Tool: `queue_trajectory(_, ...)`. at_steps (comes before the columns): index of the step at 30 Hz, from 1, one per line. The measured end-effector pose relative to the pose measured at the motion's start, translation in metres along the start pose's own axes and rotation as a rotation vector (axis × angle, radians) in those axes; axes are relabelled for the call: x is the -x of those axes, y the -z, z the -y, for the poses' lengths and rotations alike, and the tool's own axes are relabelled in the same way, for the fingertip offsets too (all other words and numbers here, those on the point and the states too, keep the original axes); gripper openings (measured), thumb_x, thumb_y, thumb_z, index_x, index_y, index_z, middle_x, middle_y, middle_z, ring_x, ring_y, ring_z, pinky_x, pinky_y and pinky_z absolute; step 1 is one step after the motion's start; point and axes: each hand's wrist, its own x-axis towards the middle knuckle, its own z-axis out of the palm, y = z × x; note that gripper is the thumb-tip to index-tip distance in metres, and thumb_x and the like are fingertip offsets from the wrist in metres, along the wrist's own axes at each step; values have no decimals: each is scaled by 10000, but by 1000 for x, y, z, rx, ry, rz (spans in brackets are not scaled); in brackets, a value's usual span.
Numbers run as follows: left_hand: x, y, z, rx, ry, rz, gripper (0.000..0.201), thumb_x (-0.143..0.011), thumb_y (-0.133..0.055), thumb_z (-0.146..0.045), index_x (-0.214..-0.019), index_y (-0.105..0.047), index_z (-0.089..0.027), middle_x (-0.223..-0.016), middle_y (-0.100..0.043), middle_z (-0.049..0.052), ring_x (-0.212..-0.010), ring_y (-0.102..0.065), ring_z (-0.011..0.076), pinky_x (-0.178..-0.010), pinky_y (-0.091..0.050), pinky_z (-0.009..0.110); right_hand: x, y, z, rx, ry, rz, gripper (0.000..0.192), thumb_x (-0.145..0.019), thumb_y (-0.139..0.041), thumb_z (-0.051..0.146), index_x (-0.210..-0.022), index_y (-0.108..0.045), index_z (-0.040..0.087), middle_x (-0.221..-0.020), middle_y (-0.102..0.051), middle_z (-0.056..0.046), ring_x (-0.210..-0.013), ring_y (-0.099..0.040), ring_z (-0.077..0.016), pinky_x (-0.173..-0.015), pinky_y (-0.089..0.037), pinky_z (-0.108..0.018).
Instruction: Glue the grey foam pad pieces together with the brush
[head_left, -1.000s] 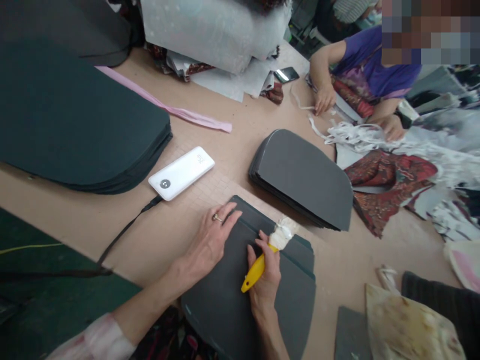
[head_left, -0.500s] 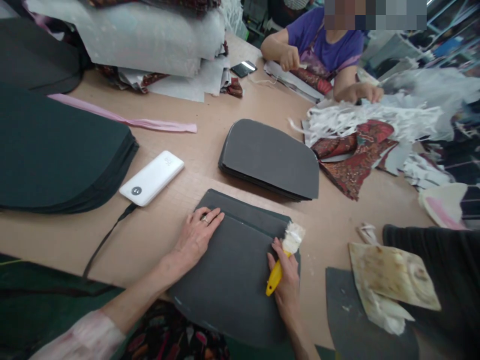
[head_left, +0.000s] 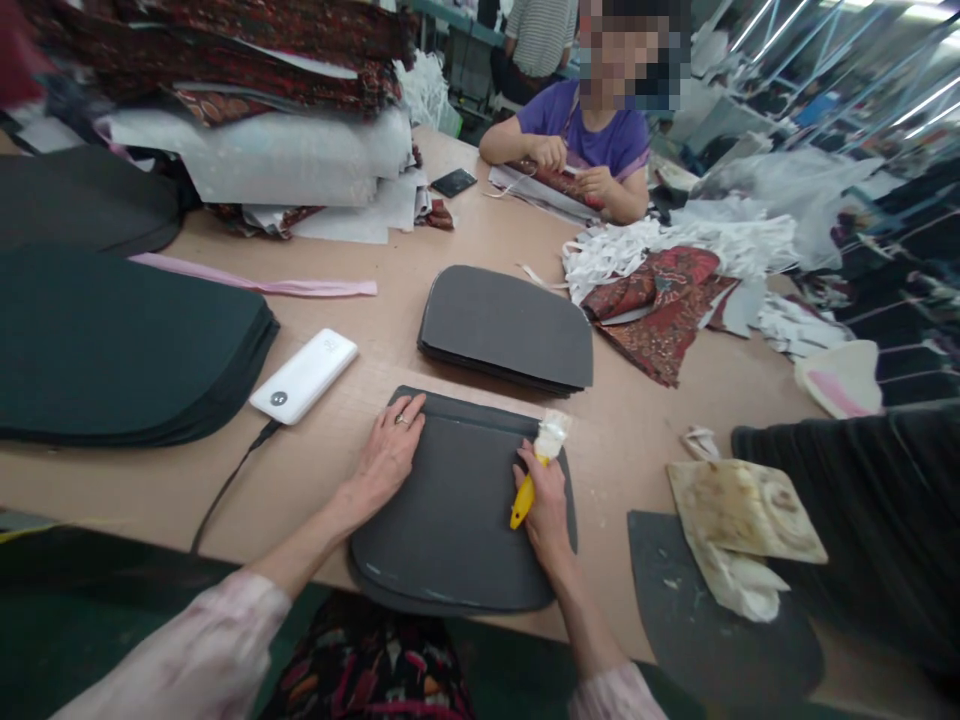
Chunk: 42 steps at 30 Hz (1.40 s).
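Observation:
A dark grey rounded panel (head_left: pixel 457 510) lies on the table in front of me, on top of a similar dark piece (head_left: pixel 480 408) whose far strip and lower edge show beyond it. My left hand (head_left: pixel 390 450) rests flat at the panel's far left corner, fingers stretched out, a ring on one finger. At the far right corner, my right hand (head_left: pixel 546 500) grips a paintbrush (head_left: pixel 523 500) with a yellow handle and pale, caked bristles pointing away from me. Its fingers also touch the panel.
Beyond lies a stack of smaller grey panels (head_left: pixel 510 325). A white power bank (head_left: pixel 304 375) with a cable and a dark panel stack (head_left: pixel 127 350) are left. At right are a stained board (head_left: pixel 746 510) and another dark stack (head_left: pixel 862 500). A co-worker (head_left: pixel 585 150) handles patterned fabric opposite.
The upper panel has slid away from me over the lower piece, narrowing the far strip. Both my hands moved with it. The view tilted up, and the co-worker's hands came closer together.

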Motion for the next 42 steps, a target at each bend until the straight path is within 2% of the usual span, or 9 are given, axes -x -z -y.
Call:
queue_trajectory(6, 2, -13, 11, 73, -53, -16, 449, -851, -250, -27, -1222, -499, -70, -1333, -468, 134, -1287, -352, 226, -1049, -345, 402, -1, 2, -3, 52, -38, -24, 289, -899, -435, 302, -1121, -562, 166, -1197, -583, -121, -1048, -512, -242, -866, -439, -410)
queue_trajectory(10, 15, 6, -15, 1, -21, -40, 427, -892, -278, -110, -1289, -435, -101, -1423, -355, 119, -1354, -221, 247, -1090, -251, 458, 3, 1, -5, 60, -32, -10, 291, -896, -433, 306, -1109, -566, 159, -1199, -579, -124, -1028, -507, -239, -876, -422, -410)
queue_trajectory(14, 46, 14, -53, -35, -137, 15, 485, -919, -347, -361, -1351, -360, -140, -1453, -314, 76, -1368, -182, 235, -1112, -210, 423, 4, 1, -6, 58, -17, -13, 285, -895, -427, 300, -1097, -572, 163, -1178, -585, -127, -1011, -508, -237, -877, -414, -419)
queue_trajectory(19, 78, 7, -52, -122, -9, 44, 565, -898, -374, -432, -1363, -341, -112, -1451, -307, 103, -1351, -233, 255, -1104, -218, 435, 4, 1, -3, 52, 3, -38, 288, -905, -405, 315, -1073, -578, 159, -1161, -592, -132, -1002, -513, -237, -875, -409, -415)
queue_trajectory(23, 64, 8, -51, -174, 144, -51, 518, -896, -378, -373, -1309, -421, -63, -1414, -359, 152, -1341, -242, 304, -1093, -217, 482, 4, -2, -5, 44, 39, -56, 296, -914, -382, 329, -1059, -579, 162, -1157, -594, -124, -1017, -503, -246, -849, -421, -414)
queue_trajectory(29, 8, -4, -61, -109, 34, -65, 469, -903, -361, -373, -1334, -408, -195, -1414, -383, 70, -1337, -274, 241, -1094, -239, 451, 4, -10, -9, 29, 81, -104, 307, -916, -383, 349, -1062, -580, 164, -1163, -584, -135, -1022, -509, -249, -855, -426, -437)
queue_trajectory(35, 11, -10, -36, -163, 141, -64, 513, -914, -306, -389, -1311, -432, -89, -1384, -406, 153, -1314, -319, 260, -1086, -228, 450, 5, -10, -15, -3, 66, -95, 294, -913, -392, 330, -1059, -577, 154, -1159, -581, -138, -1027, -510, -251, -853, -436, -444)
queue_trajectory(39, 16, -8, -37, -214, 130, -75, 480, -904, -348, -368, -1321, -433, -147, -1392, -391, 161, -1313, -320, 273, -1079, -218, 458, -3, -9, 9, -59, 52, -128, 249, -907, -414, 301, -1023, -583, 158, -1159, -576, -147, -1095, -488, -259, -894, -413, -473)
queue_trajectory(42, 13, -10, -39, -232, 118, -88, 457, -895, -372, -355, -1311, -450, -183, -1395, -381, 172, -1306, -330, 287, -1064, -233, 472, -16, -15, 42, -137, 154, -46, 201, -900, -428, 234, -1012, -588, 189, -1166, -577, -114, -1119, -482, -234, -926, -410, -437)
